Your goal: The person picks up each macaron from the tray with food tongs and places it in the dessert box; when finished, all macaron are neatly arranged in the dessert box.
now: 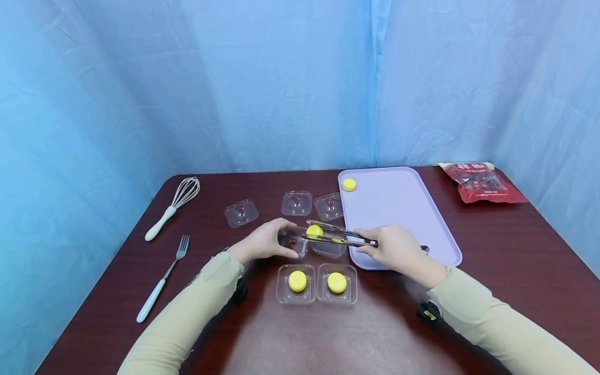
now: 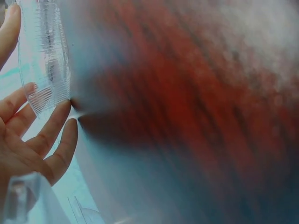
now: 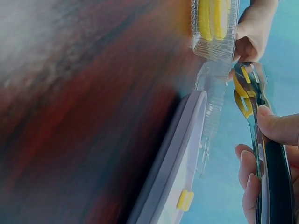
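Nearer your left hand point(image 1: 267, 240), which pinches a clear plastic container point(image 2: 46, 60), a yellow macaron point(image 1: 314, 231) sits between the leftward-pointing tips of tongs point(image 3: 274, 184) your right hand point(image 1: 396, 247) grips.

The desk point(image 1: 323, 338) looks like glossy wood, shiniest toward the near edge. The boxes point(image 1: 285, 297) are clear, ribbed plastic; the discs point(image 1: 337, 283) look matt. The tongs point(image 3: 273, 182) are shiny metal, the tray point(image 1: 398, 208) smooth plastic. The packet point(image 1: 483, 183) at the far right corner is glossy film, the curtain point(image 1: 281, 88) creased cloth.

Pale cream sleeves point(image 1: 194, 307); black wrist cameras point(image 1: 428, 311)
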Action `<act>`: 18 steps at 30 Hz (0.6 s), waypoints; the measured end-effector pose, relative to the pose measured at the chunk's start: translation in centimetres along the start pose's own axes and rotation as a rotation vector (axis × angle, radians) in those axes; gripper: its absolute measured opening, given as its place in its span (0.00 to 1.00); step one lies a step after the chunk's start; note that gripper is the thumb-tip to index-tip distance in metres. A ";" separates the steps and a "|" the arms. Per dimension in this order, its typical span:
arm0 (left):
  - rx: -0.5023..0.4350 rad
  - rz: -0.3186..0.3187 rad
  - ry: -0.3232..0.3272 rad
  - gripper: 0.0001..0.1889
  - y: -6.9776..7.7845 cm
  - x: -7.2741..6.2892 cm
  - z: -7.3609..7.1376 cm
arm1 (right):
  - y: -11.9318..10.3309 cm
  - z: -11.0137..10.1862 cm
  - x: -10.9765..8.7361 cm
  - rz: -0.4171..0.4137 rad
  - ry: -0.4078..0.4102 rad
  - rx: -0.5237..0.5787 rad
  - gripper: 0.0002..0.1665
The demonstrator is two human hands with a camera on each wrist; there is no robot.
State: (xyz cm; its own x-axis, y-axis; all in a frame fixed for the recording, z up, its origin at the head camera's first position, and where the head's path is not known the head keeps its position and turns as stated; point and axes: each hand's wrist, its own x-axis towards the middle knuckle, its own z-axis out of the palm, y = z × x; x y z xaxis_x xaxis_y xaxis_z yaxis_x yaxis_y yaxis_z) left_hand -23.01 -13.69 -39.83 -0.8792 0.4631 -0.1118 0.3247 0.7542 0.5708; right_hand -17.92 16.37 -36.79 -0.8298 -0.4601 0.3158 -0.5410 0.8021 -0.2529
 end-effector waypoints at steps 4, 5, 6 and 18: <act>-0.012 -0.005 0.010 0.38 -0.1 0.0 0.1 | -0.3 0.3 0.4 -0.003 -0.017 -0.001 0.22; -0.017 -0.006 0.013 0.38 -0.1 0.0 0.1 | -0.4 0.4 0.5 -0.004 -0.020 -0.002 0.22; -0.020 -0.005 0.014 0.38 -0.1 0.0 0.1 | -0.4 0.5 0.6 -0.005 -0.023 -0.005 0.22; -0.033 -0.012 0.017 0.38 -0.2 0.1 0.3 | -1.3 1.3 1.4 -0.010 -0.036 -0.015 0.24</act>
State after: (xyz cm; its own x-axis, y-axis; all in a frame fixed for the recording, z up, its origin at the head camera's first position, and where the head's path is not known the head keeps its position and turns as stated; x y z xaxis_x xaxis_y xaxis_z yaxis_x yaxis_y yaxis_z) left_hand -23.02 -13.63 -40.16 -0.8891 0.4455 -0.1051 0.3021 0.7437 0.5963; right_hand -18.57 14.17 -37.19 -0.8291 -0.4810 0.2850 -0.5471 0.8030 -0.2364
